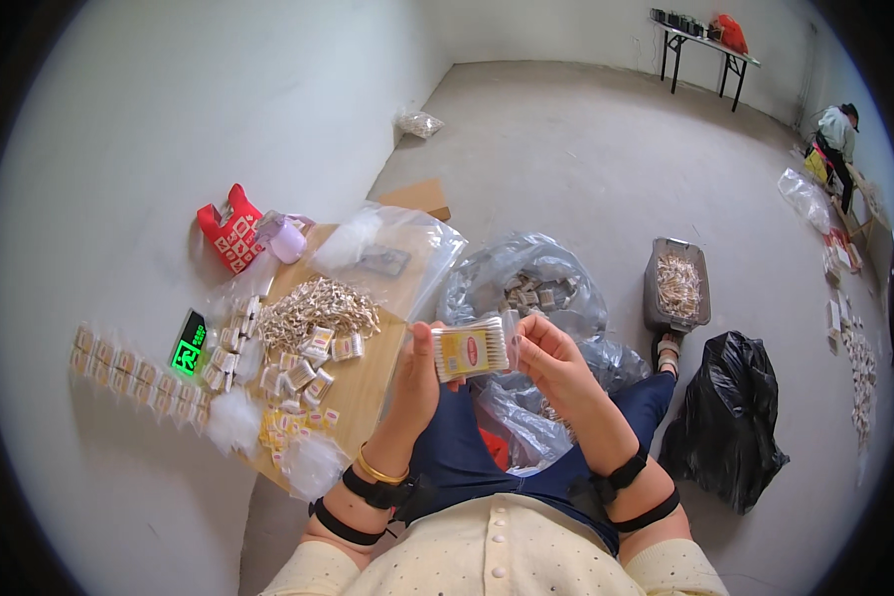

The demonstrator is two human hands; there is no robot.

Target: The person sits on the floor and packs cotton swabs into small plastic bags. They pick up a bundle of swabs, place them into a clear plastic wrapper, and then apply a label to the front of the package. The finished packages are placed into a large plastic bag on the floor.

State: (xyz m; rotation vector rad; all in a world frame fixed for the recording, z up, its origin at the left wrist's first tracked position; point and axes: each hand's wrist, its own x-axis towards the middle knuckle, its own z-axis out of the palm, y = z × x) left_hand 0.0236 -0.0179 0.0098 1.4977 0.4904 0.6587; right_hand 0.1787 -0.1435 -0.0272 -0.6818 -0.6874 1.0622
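Note:
Over my lap I hold a clear packet of cotton swabs (470,350) with a yellow and red label, the swabs lined up side by side. My left hand (423,370) is closed around its left end, thumb along the edge. At the other end, the fingers of my right hand (554,360) pinch the plastic edge of the packet. On the wooden table (368,382) to my left lies a heap of loose cotton swabs (318,310). Several small swab bundles (313,382) and yellow labels (286,425) are in front of it.
A large clear bag (472,288) with swab packs stands before my knees. To the right are a grey bin of swabs (678,288) and a black bag (727,417). Filled packets (139,382) line the left side, near a purple bottle (286,241). Another person (836,139) bends over far right.

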